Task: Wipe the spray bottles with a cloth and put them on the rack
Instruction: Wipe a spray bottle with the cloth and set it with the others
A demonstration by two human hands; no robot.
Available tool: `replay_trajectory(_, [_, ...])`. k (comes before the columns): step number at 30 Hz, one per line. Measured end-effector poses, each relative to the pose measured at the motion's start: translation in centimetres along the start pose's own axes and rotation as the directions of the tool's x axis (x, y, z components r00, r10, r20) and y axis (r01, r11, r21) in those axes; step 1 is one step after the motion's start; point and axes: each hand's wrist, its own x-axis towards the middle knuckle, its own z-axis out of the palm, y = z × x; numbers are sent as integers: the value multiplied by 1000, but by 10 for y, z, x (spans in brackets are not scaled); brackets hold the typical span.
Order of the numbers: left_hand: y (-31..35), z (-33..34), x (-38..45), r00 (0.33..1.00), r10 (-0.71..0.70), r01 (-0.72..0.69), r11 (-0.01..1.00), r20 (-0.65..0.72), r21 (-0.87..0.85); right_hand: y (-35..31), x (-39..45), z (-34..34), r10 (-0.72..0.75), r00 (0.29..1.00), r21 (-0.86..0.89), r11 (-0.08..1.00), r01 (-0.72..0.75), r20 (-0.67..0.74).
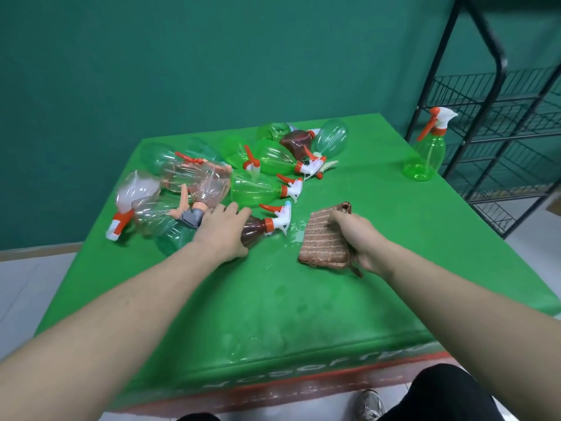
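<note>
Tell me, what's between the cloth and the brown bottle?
Only wet green tablecloth, seen from the head camera. The cloth and brown bottle lie apart.

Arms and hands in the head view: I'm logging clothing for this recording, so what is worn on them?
Nothing shows on either: both forearms are bare with no sleeves in view, and the left hand and right hand have no gloves, watch, rings or bands visible.
</note>
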Motion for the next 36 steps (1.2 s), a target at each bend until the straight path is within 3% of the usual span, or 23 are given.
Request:
replay_trajectory(14, [42,0,-103,988,-46,5,963,-145,-270,31,-83,-13,-72,997,25,997,73,-38])
replay_trajectory(25, [61,25,-156,959,-104,-76,804,-264,-590,62,-112,-12,-38,999,103,994,40,-29])
replay_trajectory(30, [59,26,-154,943,-68,-149,792,-327,-593,61,-108,-3,-60,998,133,989,62,-14])
replay_trajectory(36, [57,34,-146,950,-36,-148,824,-311,-547,58,-99,9,-104,995,213,972,100,9])
